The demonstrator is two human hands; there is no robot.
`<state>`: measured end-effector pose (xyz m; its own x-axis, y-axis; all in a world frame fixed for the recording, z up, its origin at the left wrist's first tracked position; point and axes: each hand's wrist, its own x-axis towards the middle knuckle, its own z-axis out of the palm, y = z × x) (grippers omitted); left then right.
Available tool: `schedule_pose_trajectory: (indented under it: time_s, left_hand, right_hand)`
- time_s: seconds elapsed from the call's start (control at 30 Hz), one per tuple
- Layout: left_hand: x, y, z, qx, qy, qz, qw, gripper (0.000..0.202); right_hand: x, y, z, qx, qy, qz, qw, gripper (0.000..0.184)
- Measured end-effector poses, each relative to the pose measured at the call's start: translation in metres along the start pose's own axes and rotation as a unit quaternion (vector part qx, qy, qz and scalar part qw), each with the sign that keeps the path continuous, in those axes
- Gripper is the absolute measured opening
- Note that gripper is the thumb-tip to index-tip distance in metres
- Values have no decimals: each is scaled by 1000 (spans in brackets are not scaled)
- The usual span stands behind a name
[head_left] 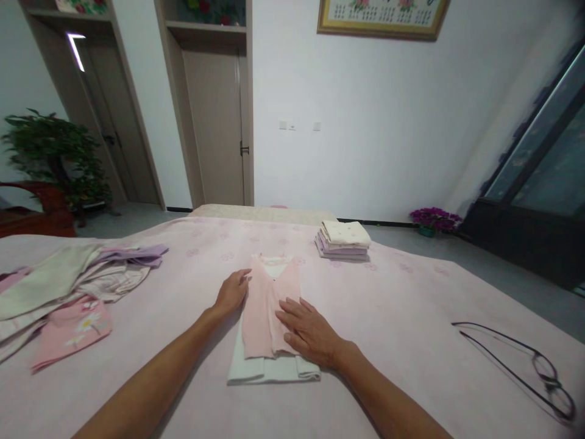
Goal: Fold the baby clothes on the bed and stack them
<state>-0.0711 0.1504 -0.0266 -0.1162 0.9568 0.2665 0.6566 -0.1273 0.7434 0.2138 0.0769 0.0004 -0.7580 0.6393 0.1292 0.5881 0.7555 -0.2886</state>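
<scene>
Pink cloth point(388, 378) across lower frame. Loose clothes point(59, 280), left edge. Lower centre: pink garment point(262, 311) over pale garment point(280, 371). On its right side, right hand point(305, 329), flat, fingers spread, holding nothing. At its left edge, left hand point(232, 294), fingers bent; pinching or not, impossible to tell.

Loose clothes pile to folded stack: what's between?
Head view: the pink garment over white fabric, the right hand on it, the left hand at its left edge.

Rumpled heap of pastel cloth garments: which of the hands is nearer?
Left. The left hand is right of the heap, at the left edge of the pale pink cloth garment; the right hand is farther right, on that garment.
</scene>
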Motion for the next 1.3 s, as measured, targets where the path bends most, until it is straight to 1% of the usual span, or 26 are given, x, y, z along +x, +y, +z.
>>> schedule_pose_trajectory:
  time_s: [0.13,0.2,0.27,0.4,0.53,0.63,0.73,0.87,0.93,0.97,1.0,1.07,1.13,1.2,1.3]
  left_hand:
    - [46,-6,11,-2,11,-25,1000,45]
    - [60,-7,17,-10,13,-27,1000,46]
    - [68,-8,22,-18,7,-17,1000,44]
    - [69,-10,29,-4,-6,11,1000,40]
    - [64,-14,28,72,13,5,997,41]
    - [60,-16,28,139,-13,26,990,36]
    - [56,-17,30,199,-44,51,978,40]
    - [46,-19,27,256,-56,62,963,50]
    - [38,-19,23,269,-59,75,958,51]
    - [32,-19,20,273,-62,95,955,51]
    - [25,-18,17,275,-66,125,951,50]
    - [7,-17,10,264,-81,210,938,48]
    - [-15,-15,1,236,-104,289,922,46]
    - [-38,-11,-10,207,-123,326,914,43]
    - [-69,-5,-30,184,-113,332,918,36]
  right_hand:
    - [0,2,0,10,9,-1,1000,52]
    - [0,3,0,12,10,-3,1000,52]
    - [0,3,0,15,7,-5,1000,52]
    - [0,3,-2,22,5,-4,1000,53]
    - [1,2,-2,26,4,-1,1000,53]
    - [1,2,-2,21,3,1,1000,53]
    - [0,1,-3,15,16,-5,1000,52]
    - [-2,1,0,12,47,-19,999,50]
    - [-2,4,5,16,83,-23,996,45]
    - [-2,7,8,18,111,-21,993,41]
    - [-2,9,10,21,145,-13,989,37]
    - [-2,15,15,25,215,24,976,30]
    - [-2,21,17,21,253,69,965,22]
    - [-5,26,15,8,248,85,965,19]
    - [-11,31,6,4,205,50,977,26]
